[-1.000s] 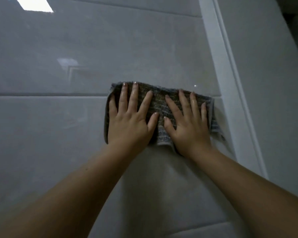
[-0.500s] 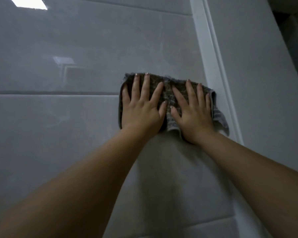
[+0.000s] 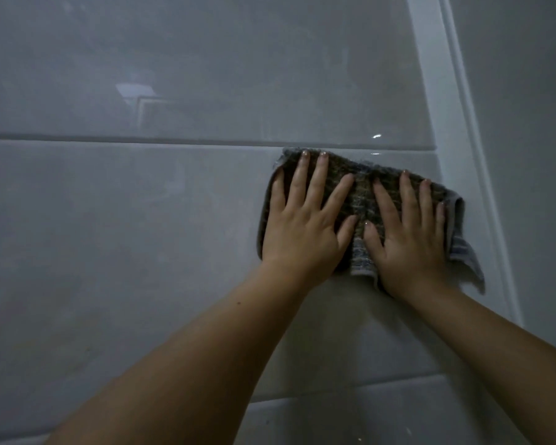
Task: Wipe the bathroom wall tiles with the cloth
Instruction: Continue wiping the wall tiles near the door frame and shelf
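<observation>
A dark grey-brown woven cloth lies flat against the glossy grey wall tiles, just under a horizontal grout line. My left hand presses the cloth's left half with fingers spread straight. My right hand presses its right half the same way, thumb beside the left thumb. The cloth's lower right corner hangs loose past my right hand.
A white vertical trim strip runs down the wall just right of the cloth, with a plain grey wall beyond it. A second grout line crosses lower down. Large tile area stretches left of my hands.
Both hands and the cloth slid down from across the grout line to just below it. The view tilted, so the ceiling light's reflection left the frame.
</observation>
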`<state>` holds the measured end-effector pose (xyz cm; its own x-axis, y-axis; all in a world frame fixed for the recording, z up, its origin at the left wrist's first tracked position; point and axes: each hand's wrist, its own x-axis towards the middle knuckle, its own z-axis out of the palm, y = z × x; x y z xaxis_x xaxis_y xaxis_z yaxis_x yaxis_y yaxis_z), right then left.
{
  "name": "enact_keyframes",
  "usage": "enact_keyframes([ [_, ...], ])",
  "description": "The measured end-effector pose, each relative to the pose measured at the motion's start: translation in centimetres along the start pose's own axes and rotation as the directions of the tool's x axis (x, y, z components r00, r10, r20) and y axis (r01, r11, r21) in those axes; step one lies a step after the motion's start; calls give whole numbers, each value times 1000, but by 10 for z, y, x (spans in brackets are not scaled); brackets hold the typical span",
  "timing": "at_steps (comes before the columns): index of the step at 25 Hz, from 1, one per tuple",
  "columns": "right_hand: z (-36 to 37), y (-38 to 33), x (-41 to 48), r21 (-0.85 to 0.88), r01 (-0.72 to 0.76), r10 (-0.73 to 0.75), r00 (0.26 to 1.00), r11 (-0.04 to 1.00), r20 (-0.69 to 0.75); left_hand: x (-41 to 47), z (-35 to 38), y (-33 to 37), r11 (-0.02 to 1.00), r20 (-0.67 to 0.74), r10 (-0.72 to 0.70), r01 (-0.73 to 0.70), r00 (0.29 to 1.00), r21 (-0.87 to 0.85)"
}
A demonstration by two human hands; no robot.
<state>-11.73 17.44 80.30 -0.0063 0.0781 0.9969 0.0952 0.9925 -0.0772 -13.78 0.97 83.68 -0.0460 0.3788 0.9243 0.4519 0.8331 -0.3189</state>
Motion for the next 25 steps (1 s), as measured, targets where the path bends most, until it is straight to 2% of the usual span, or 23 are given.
enact_keyframes([
  [6,5,-64,-17,14,24,-23,1000,1000,-7,-35,-13,-65,999,-68,-12,15,998,43],
  [16,13,-214,-37,54,167,-166,986,984,-20,-120,-52,-206,992,-74,-83,90,994,91],
  [25,17,-304,-71,71,252,-251,968,965,-32,-192,-70,-278,980,-83,-139,149,987,131],
])
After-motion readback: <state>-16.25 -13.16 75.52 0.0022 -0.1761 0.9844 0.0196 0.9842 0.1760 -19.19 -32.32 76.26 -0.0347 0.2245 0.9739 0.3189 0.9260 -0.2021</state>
